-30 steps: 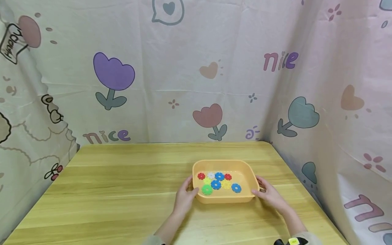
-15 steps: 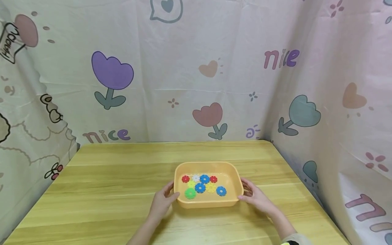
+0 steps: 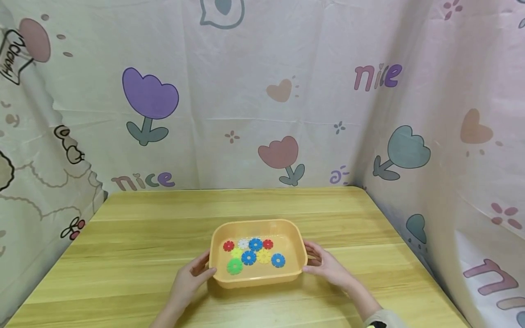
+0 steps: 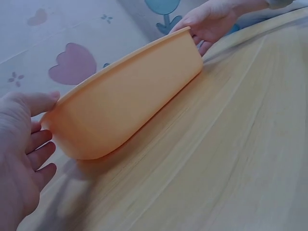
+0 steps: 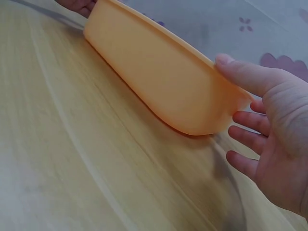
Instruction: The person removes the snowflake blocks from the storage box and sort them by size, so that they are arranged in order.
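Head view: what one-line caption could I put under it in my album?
Left hand and right hand hold a tray of colourful discs before a flowered cloth.

The tray of discs is now farther left on the bench and slightly nearer the person; the left hand and right hand have shifted with it.

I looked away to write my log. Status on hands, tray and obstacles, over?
Left hand and right hand gripping opposite ends of yellow-orange tray. Notched discs lying inside. No obstacle visible around tray.
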A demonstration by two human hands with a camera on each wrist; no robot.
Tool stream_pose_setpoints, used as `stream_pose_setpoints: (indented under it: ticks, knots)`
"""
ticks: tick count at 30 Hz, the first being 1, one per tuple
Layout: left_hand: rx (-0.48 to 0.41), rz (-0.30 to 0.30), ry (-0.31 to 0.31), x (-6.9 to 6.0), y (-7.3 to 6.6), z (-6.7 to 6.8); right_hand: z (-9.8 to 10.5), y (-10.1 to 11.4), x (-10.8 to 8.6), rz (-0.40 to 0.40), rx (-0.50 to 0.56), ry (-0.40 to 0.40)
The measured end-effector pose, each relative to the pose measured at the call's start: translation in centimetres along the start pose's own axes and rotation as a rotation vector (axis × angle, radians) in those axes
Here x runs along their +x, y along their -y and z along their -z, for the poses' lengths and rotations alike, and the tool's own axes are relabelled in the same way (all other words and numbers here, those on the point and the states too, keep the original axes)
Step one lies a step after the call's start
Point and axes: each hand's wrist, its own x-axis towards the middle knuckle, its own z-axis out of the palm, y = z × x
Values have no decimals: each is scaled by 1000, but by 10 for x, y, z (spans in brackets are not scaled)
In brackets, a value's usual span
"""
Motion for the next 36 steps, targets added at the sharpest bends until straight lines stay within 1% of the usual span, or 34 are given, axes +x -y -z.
stream_pose_setpoints:
  ticks: [3,7,11,16,19,22,28,36]
  knots:
    - [22,10,-11,-5,2,12,-9,2,3,5,-6,22]
    - [52,31,-24,-11,3,27,-23,5,7,-8,14,37]
    - [90,49,-27,-17,1,42,-38,11,9,-16,36,33]
    - [141,99,-32,-23,1,62,-60,17,13,-6,90,19]
    - [146,99,-35,-26,3,74,-72,19,14,-3,112,16]
    - [140,90,-40,-28,5,84,-83,20,14,-5,104,16]
    - [154,79,-40,-31,9,93,-95,22,15,1,103,25]
    - [180,94,-33,-33,8,95,-97,25,17,-9,116,21]
